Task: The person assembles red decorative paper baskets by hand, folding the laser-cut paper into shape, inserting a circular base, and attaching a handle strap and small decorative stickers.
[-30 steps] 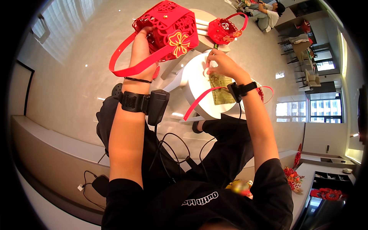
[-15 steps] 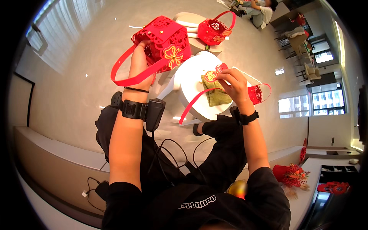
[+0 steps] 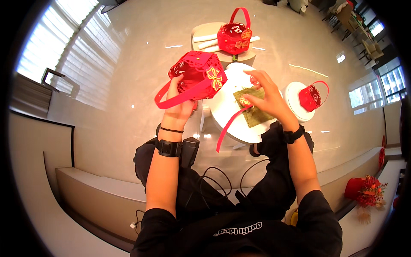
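My left hand (image 3: 179, 103) is closed on a red cut-out felt basket (image 3: 199, 68), its fingers partly hidden by the basket. A gold-edged bow decorates its side, and its strap handle loops over my wrist. Above a white round stool (image 3: 220, 100), my right hand (image 3: 269, 96) is open, thumb and fingers well apart. By its thumb tip is a round red-and-gold tag (image 3: 245, 101), over a folded green cloth (image 3: 257, 115). Another red piece (image 3: 254, 80) shows beside the fingers. A loose red strap (image 3: 227, 133) hangs past the stool's near edge.
A second red basket (image 3: 233, 40) stands on a beige stool (image 3: 201, 30) at the back, beside white rolls (image 3: 207, 43). To the right, a smaller red basket (image 3: 310, 98) rests on another white stool (image 3: 295, 109). Black cables (image 3: 218, 169) hang by my legs.
My left hand has come lower and nearer with the basket. My right hand has spread its fingers and let go of the round tag. The whole view has shifted.
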A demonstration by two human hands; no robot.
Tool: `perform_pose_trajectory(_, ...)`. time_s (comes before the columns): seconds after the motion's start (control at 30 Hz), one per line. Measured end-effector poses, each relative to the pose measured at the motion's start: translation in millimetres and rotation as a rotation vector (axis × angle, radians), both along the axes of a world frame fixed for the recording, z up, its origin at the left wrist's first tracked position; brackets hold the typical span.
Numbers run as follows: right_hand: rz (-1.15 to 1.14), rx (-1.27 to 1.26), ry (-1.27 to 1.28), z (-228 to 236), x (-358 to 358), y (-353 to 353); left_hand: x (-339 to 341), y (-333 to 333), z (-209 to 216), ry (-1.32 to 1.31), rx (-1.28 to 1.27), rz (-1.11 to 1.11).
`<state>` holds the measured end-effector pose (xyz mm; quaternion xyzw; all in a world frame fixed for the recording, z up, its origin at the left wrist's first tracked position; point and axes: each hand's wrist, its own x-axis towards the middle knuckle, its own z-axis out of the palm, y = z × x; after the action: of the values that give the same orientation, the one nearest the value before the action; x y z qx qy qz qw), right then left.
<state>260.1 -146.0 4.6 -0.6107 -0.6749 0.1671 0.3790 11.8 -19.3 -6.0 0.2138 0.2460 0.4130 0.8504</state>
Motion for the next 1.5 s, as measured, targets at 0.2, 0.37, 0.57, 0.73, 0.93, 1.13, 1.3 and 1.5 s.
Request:
perform_pose_trajectory(0.2, 0.020, 0.023, 0.446, -3, -42, 6, 29, -32, -2, 0.079, 0.344, -0.046)
perform_pose_trajectory(0.37, -0.004, -0.084, 1.151, -2, -21, 12, 28, -39, 13, 0.184, 0.531, -0.164)
perform_pose_trajectory(0.57, 0.032, -0.121, 1.113, -1, -5, 11, 25, -31, 10, 0.214, 0.672, -0.062)
perform_pose_trajectory(0.73, 0.002, -0.162, 0.872, 0, 12, 9, 15, -31, 19, 0.454, 1.046, 0.019)
perform_pose_trajectory(0.93, 0.071, -0.198, 0.825, -3, 20, 8, 17, -41, 18, 0.405, 1.219, -0.155)
perform_pose_trajectory(1.13, 0.048, -0.226, 0.769, 4, 15, 5, 18, -43, 17, 0.360, 1.144, -0.141)
perform_pose_trajectory(1.3, 0.130, -0.156, 0.720, -3, 9, 16, 11, -42, 20, 0.705, 1.485, -0.093)
perform_pose_trajectory(1.5, -0.125, -0.097, 0.422, -12, 42, 19, 4, -25, 15, 0.484, 0.890, 0.284)
